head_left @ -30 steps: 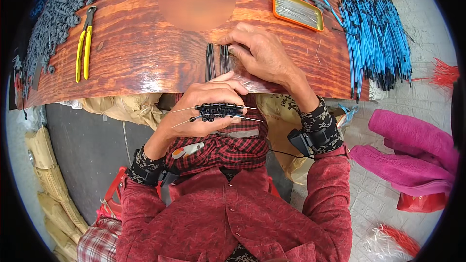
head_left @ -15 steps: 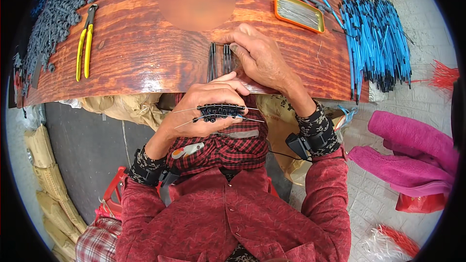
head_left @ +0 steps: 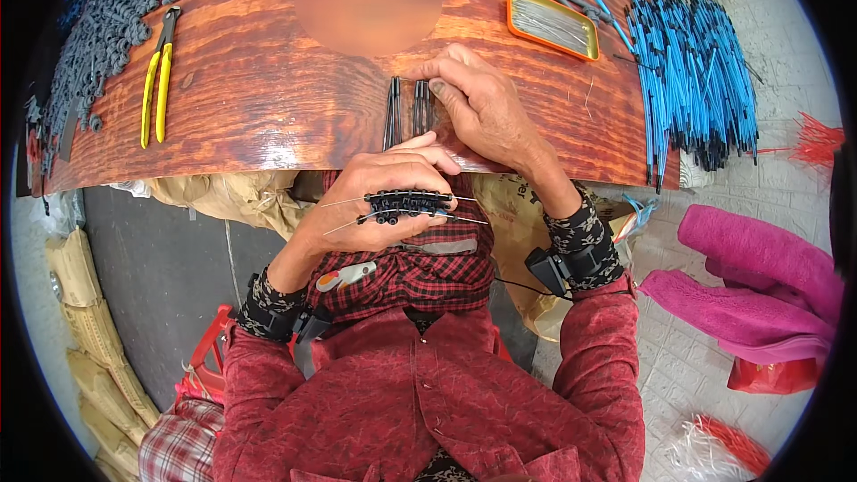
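Note:
My left hand [head_left: 379, 177] is closed around a bundle of slim black rods [head_left: 406, 204]. Thin metal wires run across the near ends of the rods and stick out on both sides. Beyond my fingers, the far ends of the black rods [head_left: 394, 112] show as two groups with a gap between them. My right hand [head_left: 486, 107] is at these far ends, thumb and forefinger pinched beside the right-hand group. A thin wire seems to cross the rod tips from the pinch; its end is too fine to make out.
Yellow-handled pincers [head_left: 155, 94] lie at the left of the wooden table [head_left: 241, 107], near heaped grey plastic fittings [head_left: 107, 27]. An orange-rimmed tin of wires [head_left: 553, 25] sits at the back right. Many blue black-tipped rods [head_left: 692, 80] cover the right edge. A cutter [head_left: 346, 276] rests on my lap.
Both hands stay nearly in place. My right hand has shifted very slightly at the rod tips, still pinching; the left keeps its hold on the bundle.

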Demonstrator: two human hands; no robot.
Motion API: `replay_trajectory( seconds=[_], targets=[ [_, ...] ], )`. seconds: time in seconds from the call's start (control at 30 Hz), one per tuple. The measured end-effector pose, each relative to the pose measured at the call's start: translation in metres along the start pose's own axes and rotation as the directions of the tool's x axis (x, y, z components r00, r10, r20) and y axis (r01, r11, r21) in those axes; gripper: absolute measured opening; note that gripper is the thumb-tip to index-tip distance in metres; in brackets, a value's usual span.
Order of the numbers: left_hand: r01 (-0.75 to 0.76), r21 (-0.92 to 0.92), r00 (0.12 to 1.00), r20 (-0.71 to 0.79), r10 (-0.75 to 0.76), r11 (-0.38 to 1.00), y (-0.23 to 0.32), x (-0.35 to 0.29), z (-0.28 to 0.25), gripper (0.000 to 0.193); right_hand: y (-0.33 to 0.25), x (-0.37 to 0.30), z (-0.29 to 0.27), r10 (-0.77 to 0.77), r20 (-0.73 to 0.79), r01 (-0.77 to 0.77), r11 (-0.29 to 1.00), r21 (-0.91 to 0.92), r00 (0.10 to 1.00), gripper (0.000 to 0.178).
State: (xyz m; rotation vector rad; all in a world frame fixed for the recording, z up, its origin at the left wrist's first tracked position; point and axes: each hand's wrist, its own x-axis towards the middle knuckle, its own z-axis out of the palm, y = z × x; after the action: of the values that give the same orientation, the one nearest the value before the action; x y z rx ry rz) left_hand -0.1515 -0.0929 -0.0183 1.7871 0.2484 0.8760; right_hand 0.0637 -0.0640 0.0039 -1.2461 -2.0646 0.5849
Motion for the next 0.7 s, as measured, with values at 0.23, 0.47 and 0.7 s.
replay_trajectory(
  seconds=[0.23,0.47,0.7],
  targets=[
    [0.012,0.004,1.000,-0.005,-0.012,1.000,0.002,0.001,0.000,0.019,0.001,0.002,0.001,0.005,0.001,-0.005,1.000,-0.006,1.000,0.021],
    [0.021,-0.026,1.000,0.005,-0.021,0.999,0.002,0.001,-0.001,0.019,0.003,0.009,-0.004,-0.024,0.101,0.029,0.998,-0.052,0.995,0.031],
    [0.036,-0.038,0.999,0.025,-0.035,0.999,0.003,0.000,-0.003,0.019,0.015,0.014,-0.009,-0.088,0.200,0.088,0.996,0.006,0.976,0.033]
  ],
)
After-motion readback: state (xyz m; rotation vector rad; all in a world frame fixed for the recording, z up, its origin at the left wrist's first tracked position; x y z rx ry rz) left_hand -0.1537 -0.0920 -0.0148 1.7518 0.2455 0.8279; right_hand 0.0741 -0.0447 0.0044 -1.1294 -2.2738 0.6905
